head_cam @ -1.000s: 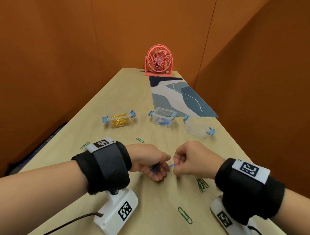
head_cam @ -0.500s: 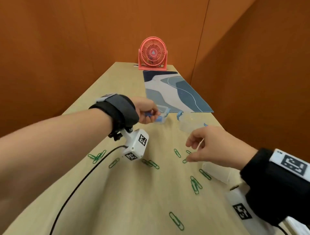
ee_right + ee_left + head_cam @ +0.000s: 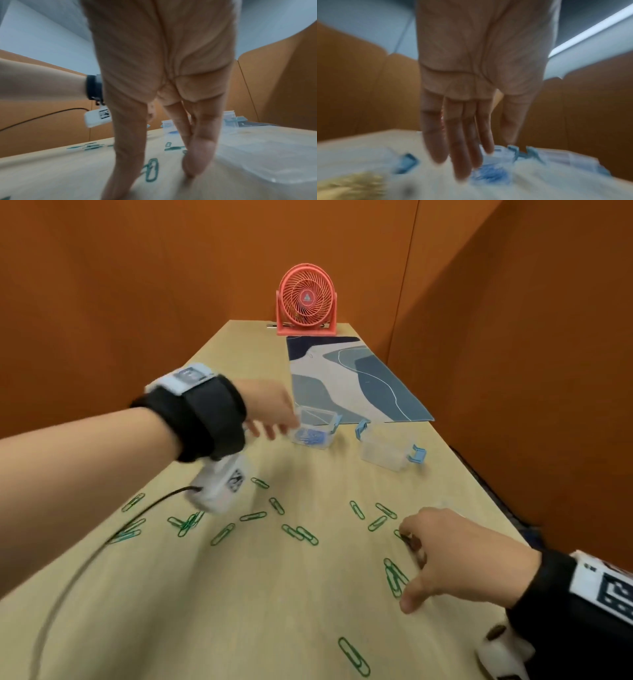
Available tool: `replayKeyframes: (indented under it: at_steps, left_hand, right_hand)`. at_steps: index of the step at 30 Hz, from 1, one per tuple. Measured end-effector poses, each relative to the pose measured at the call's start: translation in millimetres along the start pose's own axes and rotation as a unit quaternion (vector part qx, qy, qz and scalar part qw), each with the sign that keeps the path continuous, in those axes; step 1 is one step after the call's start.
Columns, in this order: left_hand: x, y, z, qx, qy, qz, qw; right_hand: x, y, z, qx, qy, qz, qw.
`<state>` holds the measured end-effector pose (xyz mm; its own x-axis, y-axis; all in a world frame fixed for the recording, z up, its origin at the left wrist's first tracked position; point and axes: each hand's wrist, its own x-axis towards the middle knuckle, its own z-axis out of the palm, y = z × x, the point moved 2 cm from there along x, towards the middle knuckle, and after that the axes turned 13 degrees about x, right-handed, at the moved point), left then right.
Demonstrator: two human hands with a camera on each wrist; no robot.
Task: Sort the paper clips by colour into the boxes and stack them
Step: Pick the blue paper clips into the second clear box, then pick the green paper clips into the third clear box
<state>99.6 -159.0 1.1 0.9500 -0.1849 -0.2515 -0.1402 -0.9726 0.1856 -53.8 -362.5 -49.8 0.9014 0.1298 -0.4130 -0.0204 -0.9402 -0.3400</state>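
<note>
Several green paper clips (image 3: 299,534) lie scattered on the wooden table (image 3: 274,611). My left hand (image 3: 270,428) hovers with straight, empty fingers just left of the clear box of blue clips (image 3: 311,434), also seen under the fingertips (image 3: 460,173) as the blue clip box (image 3: 489,174). A blurred box of gold clips (image 3: 351,186) is at its left. The empty clear box (image 3: 387,455) stands to the right. My right hand (image 3: 411,563) points down, fingertips (image 3: 192,169) touching the table at a green clip (image 3: 399,535), thumb spread apart.
A clear lid (image 3: 265,162) lies flat right of my right hand. A blue patterned mat (image 3: 346,378) and a pink fan (image 3: 306,299) sit at the far end. Orange walls close in both sides. The wrist camera's cable (image 3: 85,559) trails over the near left.
My left hand carried the blue clips to their box and opened over it. My right hand let go of the clip, moved right and came down onto the green clips.
</note>
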Motion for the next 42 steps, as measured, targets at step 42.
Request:
replayKeyframes:
  at_steps: [42]
  left_hand:
    - [-101,-166,57,0.111,-0.086,-0.232,0.963]
  right_hand:
    - [23,-31,-1,-0.006,-0.024,0.003,1.0]
